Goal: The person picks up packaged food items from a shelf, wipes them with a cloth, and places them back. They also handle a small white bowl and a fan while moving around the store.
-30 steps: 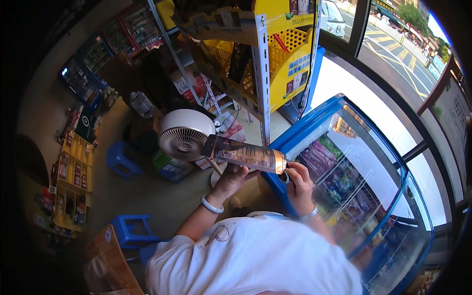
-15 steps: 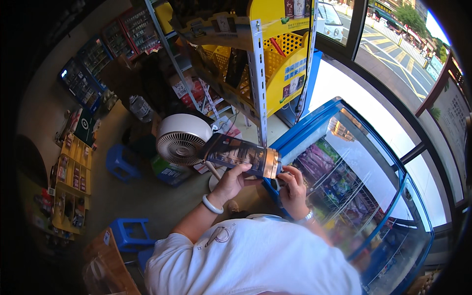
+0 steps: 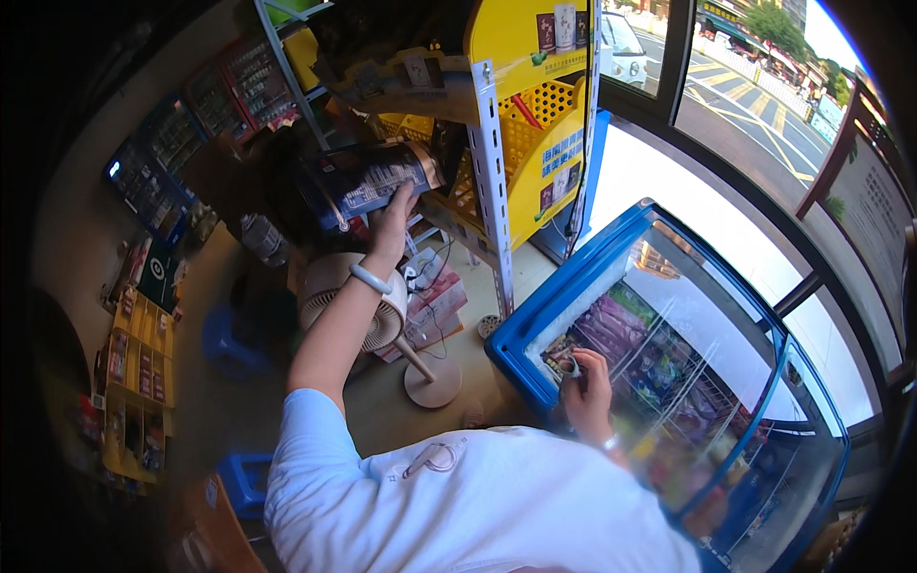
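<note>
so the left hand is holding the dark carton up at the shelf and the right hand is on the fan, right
Not quite: the right hand rests on the blue freezer, not the fan. The head view shows it. The left hand does hold the dark carton up at the shelf.

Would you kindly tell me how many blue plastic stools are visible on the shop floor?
2: one stool left of the white fan, another stool by the person's left shoulder. Others may be hidden.

I see the chest freezer (image 3: 611,286) to the right, below the window. The shelf rack (image 3: 487,162) stands behind it, to its left. The pedestal fan (image 3: 382,315) stands on the floor left of the freezer, before the rack. The stool (image 3: 244,477) sits at lower left.
</note>
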